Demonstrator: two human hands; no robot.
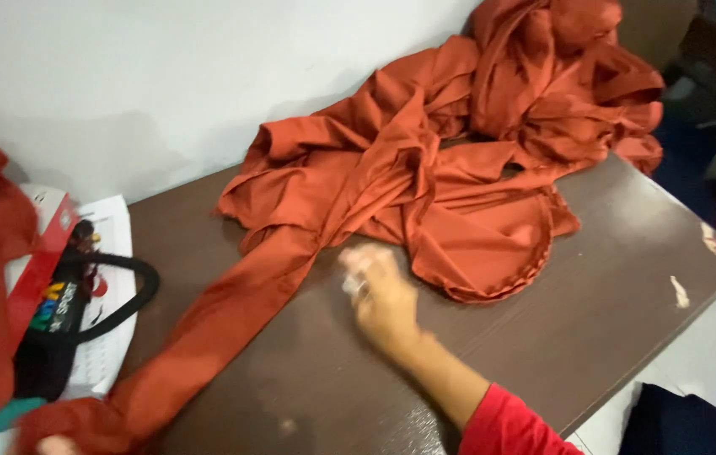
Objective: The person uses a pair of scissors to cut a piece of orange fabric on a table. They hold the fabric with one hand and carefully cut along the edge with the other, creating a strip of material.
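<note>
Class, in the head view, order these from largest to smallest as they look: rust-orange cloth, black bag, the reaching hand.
1. rust-orange cloth
2. black bag
3. right hand, blurred by motion and nearer the camera, so its size is less sure.

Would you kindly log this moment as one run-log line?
right hand: blurred, over brown table, beside rust-orange fabric | left hand: at fabric strip's end | black bag: left

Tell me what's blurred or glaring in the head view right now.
Head view: the right hand is smeared by motion blur; the crumpled rust-orange satin cloth stays fairly sharp, with soft sheen; pale glare washes the dark brown tabletop; the left hand is cut off by the bottom edge.
</note>
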